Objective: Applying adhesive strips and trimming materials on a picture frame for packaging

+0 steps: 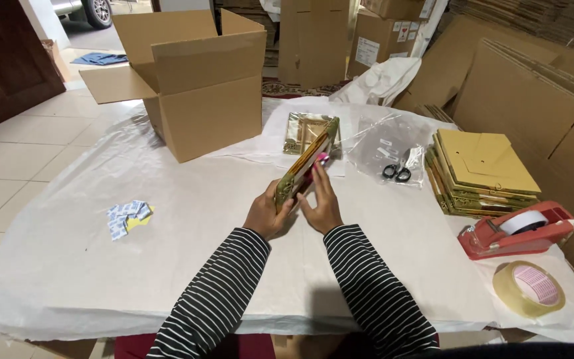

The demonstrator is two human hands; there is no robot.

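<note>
We see both hands clamped on a gold-edged picture frame [305, 166], held tilted on edge above the middle of the white-covered table [187, 219]. The left hand [267, 216] grips its lower corner; the right hand [320, 203] presses flat against its pink-marked side. Just behind the frame lies another gold frame [300, 129], flat. An open cardboard box [197, 86] stands behind to the left. To the right lie scissors [396, 173] on clear plastic bags [383, 143], then a stack of gold frames [483, 173], a red tape dispenser [519, 229] and a tape roll [529, 287] near the table's right edge. Small blue-white packets [127, 216] lie well apart on the left, with bare cover around them.
</note>
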